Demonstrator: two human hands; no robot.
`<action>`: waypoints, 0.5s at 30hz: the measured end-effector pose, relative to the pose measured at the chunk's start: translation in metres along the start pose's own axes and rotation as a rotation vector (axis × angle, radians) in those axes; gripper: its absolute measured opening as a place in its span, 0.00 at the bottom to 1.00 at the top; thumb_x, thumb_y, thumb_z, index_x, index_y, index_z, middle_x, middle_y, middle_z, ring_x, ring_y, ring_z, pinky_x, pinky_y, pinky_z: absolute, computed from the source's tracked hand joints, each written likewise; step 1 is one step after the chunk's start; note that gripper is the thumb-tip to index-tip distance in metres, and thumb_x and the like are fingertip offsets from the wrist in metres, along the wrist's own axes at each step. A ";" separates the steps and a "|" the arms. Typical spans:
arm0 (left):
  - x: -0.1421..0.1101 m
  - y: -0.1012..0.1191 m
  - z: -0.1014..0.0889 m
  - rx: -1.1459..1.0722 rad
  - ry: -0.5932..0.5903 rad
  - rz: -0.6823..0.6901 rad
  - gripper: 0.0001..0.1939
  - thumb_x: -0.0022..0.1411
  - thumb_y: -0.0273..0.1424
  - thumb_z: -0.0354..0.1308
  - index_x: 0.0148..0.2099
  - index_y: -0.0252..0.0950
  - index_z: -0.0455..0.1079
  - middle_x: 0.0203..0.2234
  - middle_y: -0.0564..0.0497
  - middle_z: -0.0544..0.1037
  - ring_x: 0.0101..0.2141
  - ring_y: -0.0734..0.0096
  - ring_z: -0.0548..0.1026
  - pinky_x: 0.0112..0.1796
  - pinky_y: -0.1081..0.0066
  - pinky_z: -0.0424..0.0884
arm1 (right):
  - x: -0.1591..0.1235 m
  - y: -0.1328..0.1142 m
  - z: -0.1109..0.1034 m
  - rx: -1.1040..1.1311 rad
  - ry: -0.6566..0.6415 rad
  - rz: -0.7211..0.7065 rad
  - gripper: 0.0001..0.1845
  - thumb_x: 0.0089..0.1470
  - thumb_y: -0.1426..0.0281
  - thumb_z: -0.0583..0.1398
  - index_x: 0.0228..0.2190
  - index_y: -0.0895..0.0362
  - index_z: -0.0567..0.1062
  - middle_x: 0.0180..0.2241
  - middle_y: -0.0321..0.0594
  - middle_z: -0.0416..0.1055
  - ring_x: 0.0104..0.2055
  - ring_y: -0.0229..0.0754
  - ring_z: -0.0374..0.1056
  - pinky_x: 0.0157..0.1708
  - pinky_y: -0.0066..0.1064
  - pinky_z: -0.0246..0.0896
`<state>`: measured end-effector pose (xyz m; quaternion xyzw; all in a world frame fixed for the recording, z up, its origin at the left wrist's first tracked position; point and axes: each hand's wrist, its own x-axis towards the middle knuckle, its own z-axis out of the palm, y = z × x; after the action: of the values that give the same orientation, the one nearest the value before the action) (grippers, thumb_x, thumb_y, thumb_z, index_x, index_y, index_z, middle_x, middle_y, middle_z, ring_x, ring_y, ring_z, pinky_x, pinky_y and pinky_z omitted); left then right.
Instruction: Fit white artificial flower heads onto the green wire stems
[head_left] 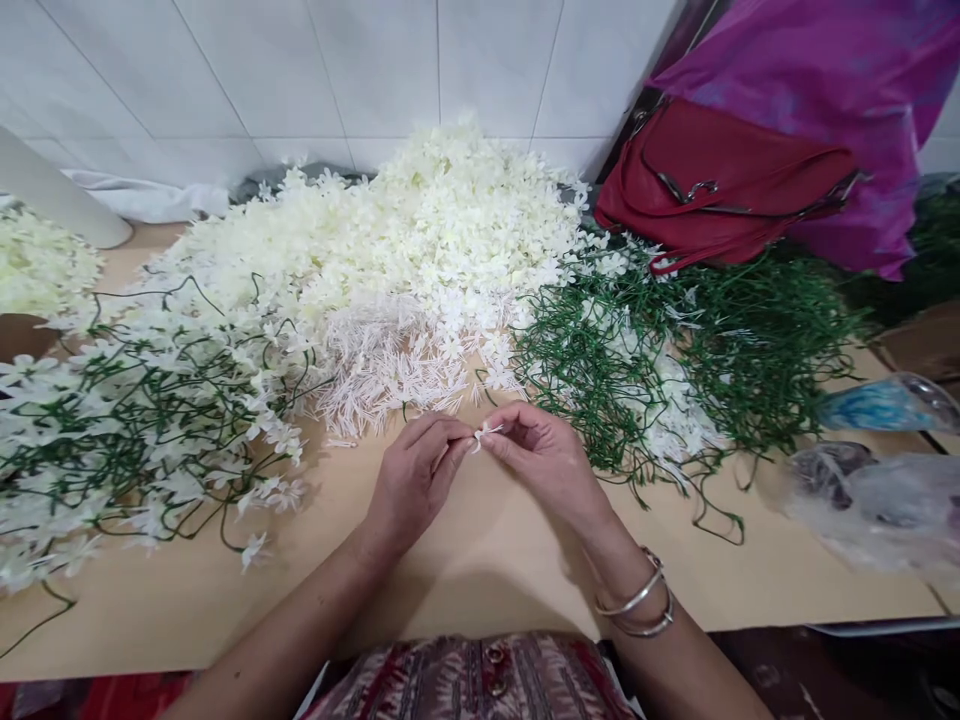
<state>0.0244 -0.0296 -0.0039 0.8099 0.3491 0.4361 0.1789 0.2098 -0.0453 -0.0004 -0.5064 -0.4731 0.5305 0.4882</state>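
My left hand [412, 480] and my right hand [551, 465] meet above the table, their fingertips nearly touching. Pinched between them is a small white artificial flower piece [487, 430], partly hidden by the fingers. Just beyond lies a spread of thin white stamen pieces [397, 385]. Behind that rises a large heap of cream artificial blossoms [450, 220]. Green plastic stems [585, 370] lie tangled to the right of my right hand. On the left is a pile of white flowers fixed on green stems [150, 420].
A red handbag [720, 190] rests by a purple plastic bag [840, 90] at the back right. Clear plastic bags [885, 500] lie at the right edge. A pale cylinder [64, 190] stands at the far left. White tiles [375, 60] line the wall behind the table [480, 560].
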 end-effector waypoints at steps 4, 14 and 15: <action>0.013 0.007 -0.038 0.289 0.178 0.165 0.10 0.67 0.22 0.64 0.48 0.39 0.77 0.37 0.49 0.83 0.37 0.68 0.80 0.43 0.68 0.75 | -0.002 -0.005 -0.002 0.003 0.155 -0.081 0.09 0.54 0.62 0.69 0.34 0.54 0.80 0.32 0.36 0.77 0.34 0.40 0.69 0.38 0.31 0.64; -0.001 -0.040 -0.172 0.832 0.320 -0.244 0.21 0.68 0.38 0.62 0.62 0.44 0.75 0.62 0.49 0.76 0.63 0.40 0.72 0.65 0.36 0.57 | 0.003 -0.025 -0.021 -0.299 0.229 -0.195 0.06 0.58 0.66 0.64 0.31 0.55 0.78 0.30 0.37 0.76 0.34 0.41 0.69 0.38 0.33 0.62; -0.003 -0.040 -0.172 0.818 0.332 -0.289 0.22 0.66 0.38 0.62 0.61 0.44 0.75 0.64 0.49 0.75 0.64 0.38 0.70 0.66 0.35 0.54 | 0.007 -0.029 -0.023 -0.378 0.214 -0.221 0.06 0.58 0.67 0.63 0.31 0.55 0.78 0.31 0.37 0.76 0.34 0.41 0.69 0.38 0.33 0.62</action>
<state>-0.1362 -0.0067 0.0657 0.6762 0.6257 0.3569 -0.1546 0.2336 -0.0365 0.0269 -0.5872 -0.5622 0.3190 0.4873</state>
